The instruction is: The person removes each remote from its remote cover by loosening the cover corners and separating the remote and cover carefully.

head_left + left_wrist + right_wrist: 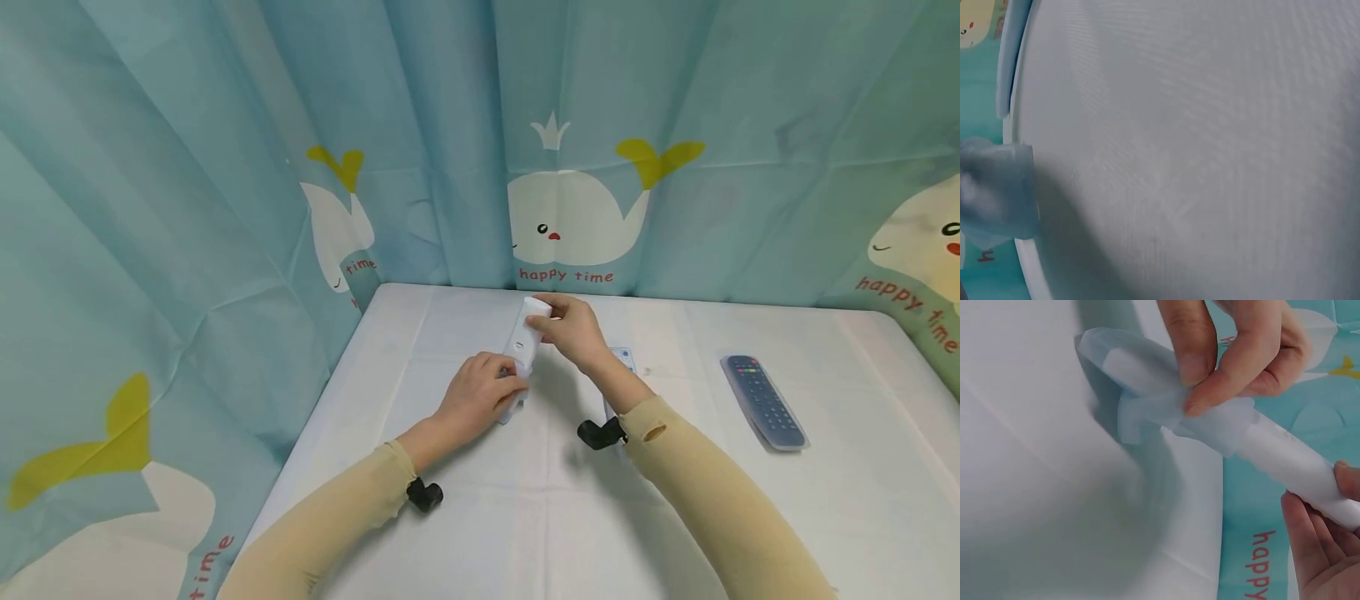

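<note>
One white handset, a long round-edged bar with a smooth, matte-looking shell and a small oval mark: held between both hands, tilted over the table; whether the low end touches the cloth, I cannot tell.

One translucent sleeve, thin, bluish and filmy, wrinkled into soft folds: round the handset's low end, bunched beneath the left grip, its loose tip hanging past it.

Two hands, both gripping. Left hand: thumb and finger closed narrowly on the film. Right hand: thumb and fingers pinching the bare upper end. The opposed holds seem meant to steady the hard bar while leaving the limp film free to be worked.

One dark remote, slim, with rows of small buttons, in a clear cover: flat on the table, well right of the grip, presumably set aside.

One pale flat piece, blue-patterned at its end: under the right forearm, mostly hidden.
</note>
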The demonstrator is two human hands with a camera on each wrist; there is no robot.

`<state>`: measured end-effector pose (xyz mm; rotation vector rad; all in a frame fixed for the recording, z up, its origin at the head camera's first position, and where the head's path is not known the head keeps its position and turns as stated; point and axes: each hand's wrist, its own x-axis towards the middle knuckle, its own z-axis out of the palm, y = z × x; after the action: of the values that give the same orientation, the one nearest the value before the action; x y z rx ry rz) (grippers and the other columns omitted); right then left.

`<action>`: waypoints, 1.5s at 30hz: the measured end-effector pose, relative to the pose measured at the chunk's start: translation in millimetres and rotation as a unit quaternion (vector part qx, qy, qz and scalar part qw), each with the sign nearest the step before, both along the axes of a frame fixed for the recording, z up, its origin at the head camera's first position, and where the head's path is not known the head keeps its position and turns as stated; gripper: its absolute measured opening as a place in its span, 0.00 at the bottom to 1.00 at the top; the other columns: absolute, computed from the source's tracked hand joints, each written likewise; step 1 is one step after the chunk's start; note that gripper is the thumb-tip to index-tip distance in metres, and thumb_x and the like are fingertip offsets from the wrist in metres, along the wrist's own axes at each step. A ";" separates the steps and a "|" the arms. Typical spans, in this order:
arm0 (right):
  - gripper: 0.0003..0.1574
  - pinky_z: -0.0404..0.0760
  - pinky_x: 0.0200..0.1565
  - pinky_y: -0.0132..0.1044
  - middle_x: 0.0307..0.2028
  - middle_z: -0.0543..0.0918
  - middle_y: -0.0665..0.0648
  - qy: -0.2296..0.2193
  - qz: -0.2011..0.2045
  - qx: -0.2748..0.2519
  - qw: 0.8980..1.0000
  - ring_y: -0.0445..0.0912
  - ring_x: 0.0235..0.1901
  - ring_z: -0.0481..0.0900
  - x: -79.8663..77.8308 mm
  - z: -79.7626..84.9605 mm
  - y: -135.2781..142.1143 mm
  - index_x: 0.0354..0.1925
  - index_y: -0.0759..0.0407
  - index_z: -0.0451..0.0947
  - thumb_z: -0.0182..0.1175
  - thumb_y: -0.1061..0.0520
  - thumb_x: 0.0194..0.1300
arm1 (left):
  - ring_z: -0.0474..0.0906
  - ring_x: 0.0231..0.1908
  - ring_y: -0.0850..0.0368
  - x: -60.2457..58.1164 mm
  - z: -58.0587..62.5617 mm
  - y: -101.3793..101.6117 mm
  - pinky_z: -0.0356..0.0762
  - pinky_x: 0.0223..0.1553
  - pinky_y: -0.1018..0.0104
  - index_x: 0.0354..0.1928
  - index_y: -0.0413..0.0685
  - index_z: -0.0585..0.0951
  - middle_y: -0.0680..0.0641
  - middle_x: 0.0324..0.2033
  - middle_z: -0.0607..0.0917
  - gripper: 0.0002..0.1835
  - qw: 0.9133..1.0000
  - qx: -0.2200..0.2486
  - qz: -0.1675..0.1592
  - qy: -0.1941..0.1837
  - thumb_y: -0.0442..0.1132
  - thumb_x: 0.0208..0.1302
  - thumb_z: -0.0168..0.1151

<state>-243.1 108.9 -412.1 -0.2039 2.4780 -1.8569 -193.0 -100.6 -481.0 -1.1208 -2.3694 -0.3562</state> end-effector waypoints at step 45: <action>0.30 0.87 0.43 0.42 0.53 0.79 0.66 -0.056 0.038 -0.102 0.992 0.50 0.43 0.84 3.4 14.7 19.1 0.70 0.62 0.72 0.63 0.59 0.73 | 0.74 0.64 0.46 4.1 20.7 -5.8 0.76 0.60 0.52 0.78 0.43 0.63 0.38 0.70 0.70 0.27 0.708 0.352 0.040 -0.610 0.38 0.81 0.45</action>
<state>-239.7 128.1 -397.4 -0.1921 2.1773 -2.0279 -188.9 -106.5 -460.3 -0.3281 -2.6730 -2.3237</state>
